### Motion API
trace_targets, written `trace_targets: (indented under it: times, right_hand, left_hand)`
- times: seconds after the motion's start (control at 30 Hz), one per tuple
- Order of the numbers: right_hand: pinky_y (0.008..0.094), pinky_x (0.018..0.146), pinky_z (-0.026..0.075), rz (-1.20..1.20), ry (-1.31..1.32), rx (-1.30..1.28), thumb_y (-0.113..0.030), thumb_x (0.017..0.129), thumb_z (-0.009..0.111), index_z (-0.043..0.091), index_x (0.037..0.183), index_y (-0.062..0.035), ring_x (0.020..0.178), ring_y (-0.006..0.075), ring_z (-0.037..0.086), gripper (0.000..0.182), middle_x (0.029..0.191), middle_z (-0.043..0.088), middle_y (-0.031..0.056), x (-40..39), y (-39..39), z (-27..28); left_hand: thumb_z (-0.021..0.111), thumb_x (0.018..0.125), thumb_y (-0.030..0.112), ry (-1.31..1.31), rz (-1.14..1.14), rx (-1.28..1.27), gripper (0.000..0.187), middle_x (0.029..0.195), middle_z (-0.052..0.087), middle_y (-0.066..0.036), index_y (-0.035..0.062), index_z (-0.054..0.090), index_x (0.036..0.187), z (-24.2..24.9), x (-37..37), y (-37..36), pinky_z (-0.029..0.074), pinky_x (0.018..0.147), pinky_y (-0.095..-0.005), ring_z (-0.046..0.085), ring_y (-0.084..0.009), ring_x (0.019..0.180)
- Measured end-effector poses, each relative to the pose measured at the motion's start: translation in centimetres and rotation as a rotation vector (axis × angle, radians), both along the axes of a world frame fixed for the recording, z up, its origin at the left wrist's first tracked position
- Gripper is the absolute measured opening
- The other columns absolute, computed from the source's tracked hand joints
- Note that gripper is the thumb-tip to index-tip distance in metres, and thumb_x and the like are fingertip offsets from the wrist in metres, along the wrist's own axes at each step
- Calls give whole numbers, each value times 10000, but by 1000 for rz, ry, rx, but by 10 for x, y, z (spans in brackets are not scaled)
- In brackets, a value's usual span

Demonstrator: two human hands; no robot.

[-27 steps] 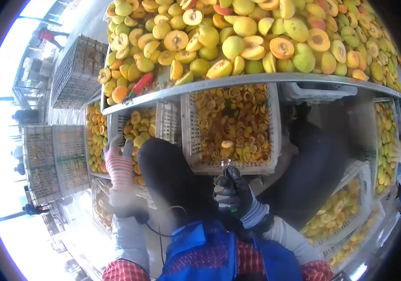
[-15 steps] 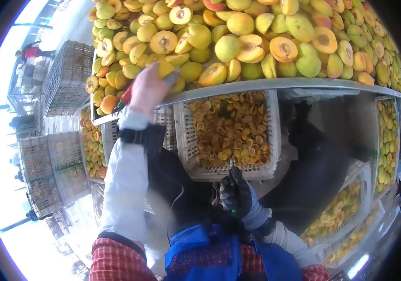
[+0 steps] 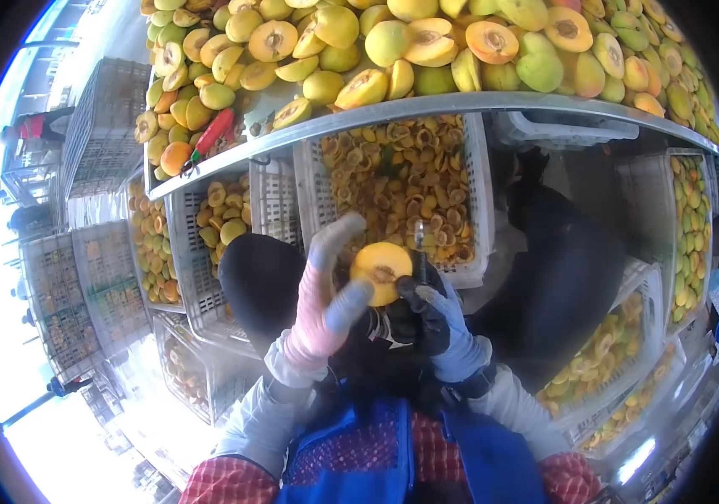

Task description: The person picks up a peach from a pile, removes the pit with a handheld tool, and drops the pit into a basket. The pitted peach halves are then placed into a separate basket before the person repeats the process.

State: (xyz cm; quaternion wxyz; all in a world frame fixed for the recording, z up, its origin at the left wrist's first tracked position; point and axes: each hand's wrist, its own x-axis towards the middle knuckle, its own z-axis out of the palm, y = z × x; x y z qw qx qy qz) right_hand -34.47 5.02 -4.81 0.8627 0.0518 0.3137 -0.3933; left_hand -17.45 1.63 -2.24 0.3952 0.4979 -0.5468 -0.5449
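Note:
A yellow peach half (image 3: 382, 267), its brown pit cavity facing up, is held between my hands above my lap. My left hand (image 3: 319, 307), with pale coverings on its fingers, has the thumb against the fruit's lower left edge; a finger stands off above it, and any fingers behind are hidden. My right hand (image 3: 443, 323), in a grey-and-dark glove, is closed round a dark-handled tool (image 3: 421, 239) with an upright metal tip. Its thumb meets the fruit's right edge. Ahead, whole and halved peaches (image 3: 338, 29) cover the metal-edged table (image 3: 460, 104).
Below the table edge stands a white crate (image 3: 481, 197) of brown and yellow fruit scraps. A red-handled tool (image 3: 215, 133) lies at the table's left corner. More fruit crates (image 3: 200, 311) flank my legs, and stacked crates (image 3: 107, 126) rise at far left. Someone in red (image 3: 30, 128) is beyond.
My left hand has drawn back from the peaches on the table to my lap, bringing a peach half beside my right hand. The view has shifted slightly.

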Motion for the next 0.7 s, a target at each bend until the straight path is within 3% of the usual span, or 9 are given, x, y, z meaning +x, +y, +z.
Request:
trace_targets:
  times: [0.03,0.07,0.1,0.2,0.23,0.33,0.37,0.57,0.7]
  right_hand:
    - [251,533,424,-44,81,-85,-160,859,595,480,1108,-58,573,117,495,293,796,537,44,4,2,-3]
    - [252,559,436,-89,162,-170,-159,862,593,487,1116,-49,596,121,516,296,792,555,52,11,6,-9]
    - [252,584,447,-134,242,-257,-158,865,590,494,1123,-41,620,125,537,299,788,574,61,16,8,-12]
    - [287,629,469,282,826,-540,-170,874,583,511,1119,-22,706,161,604,295,777,608,91,5,10,-7]
    - [351,643,478,74,855,-687,-207,876,595,537,1100,-8,744,253,638,305,817,626,135,10,20,-13]
    - [391,659,481,251,991,-892,-221,864,617,549,1095,-11,785,334,633,319,849,632,167,20,36,-12]
    - [410,667,481,183,1065,-922,-234,863,620,543,1098,-6,791,370,615,336,873,630,192,21,38,-8]
    - [425,677,471,116,1185,-957,-214,864,609,534,1102,22,795,389,608,343,876,619,216,24,39,4]
    - [436,680,466,72,1031,-920,-217,863,602,525,1115,28,800,402,604,361,875,614,225,27,46,-8]
  left_hand:
    - [587,884,132,144,80,144,459,1210,507,-98,-5,444,1298,11,-15,0,443,867,-265,530,-151,999]
    - [565,930,202,182,109,364,398,1126,565,-82,-5,476,1258,2,-15,5,448,841,-246,544,-129,957]
    - [558,938,229,163,154,399,375,1073,585,-71,-5,499,1224,-3,-11,9,452,833,-243,551,-120,938]
    - [537,954,282,238,326,459,341,1002,608,-59,-1,547,1143,-5,-9,14,461,811,-241,560,-110,908]
    - [530,958,295,286,389,475,337,993,609,-59,1,560,1119,-5,-11,17,464,804,-241,562,-110,903]
    - [518,962,343,228,371,215,369,968,612,-61,5,571,1098,-9,-22,30,465,790,-240,560,-110,895]
    - [493,967,386,190,408,226,407,961,614,-64,6,577,1084,-6,-26,32,466,793,-243,562,-116,888]
    - [438,983,386,100,467,166,410,935,615,-62,15,583,1079,-2,-34,37,457,797,-256,556,-117,863]
    - [421,989,353,40,434,144,385,928,613,-65,13,588,1059,-3,-35,40,454,787,-259,551,-120,849]
